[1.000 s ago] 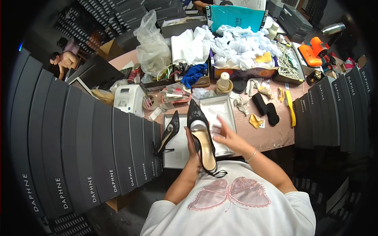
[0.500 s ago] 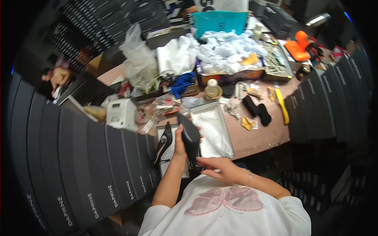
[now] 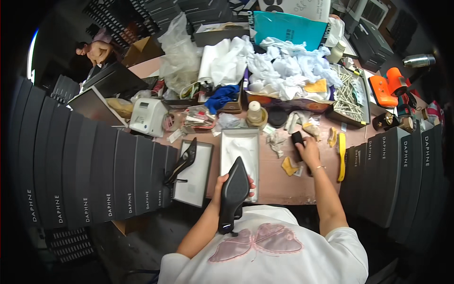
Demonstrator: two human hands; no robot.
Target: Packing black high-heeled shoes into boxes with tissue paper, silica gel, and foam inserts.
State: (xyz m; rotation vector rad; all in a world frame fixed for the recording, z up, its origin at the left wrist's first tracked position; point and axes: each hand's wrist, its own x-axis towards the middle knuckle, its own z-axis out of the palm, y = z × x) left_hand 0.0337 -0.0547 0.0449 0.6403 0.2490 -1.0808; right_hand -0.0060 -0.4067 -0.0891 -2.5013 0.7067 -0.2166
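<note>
A black pointed high-heeled shoe (image 3: 234,189) is in my left hand (image 3: 218,190), its dark sole turned up and its toe pointing away from me. Fingers of that hand wrap round the shoe from both sides. At the right of the table my right hand (image 3: 309,152) is closed round a black oblong block (image 3: 298,140), which it partly hides. A second black high heel (image 3: 184,162) lies on its side in a shallow pale tray or box lid (image 3: 201,182). Beyond the held shoe is an open shoe box (image 3: 258,163) lined with white paper.
Stacks of dark shoe boxes (image 3: 99,175) flank me, with more (image 3: 402,165) at right. Yellow cloth pieces (image 3: 289,166), a yellow-handled tool (image 3: 341,158) and a bottle (image 3: 255,113) lie or stand on the pink table (image 3: 279,187). Behind them is a box of crumpled paper (image 3: 288,102).
My right hand has left the shoe and moved right and forward onto the black block. My left hand still holds the shoe, now sole up and closer to me. The view has shifted.
</note>
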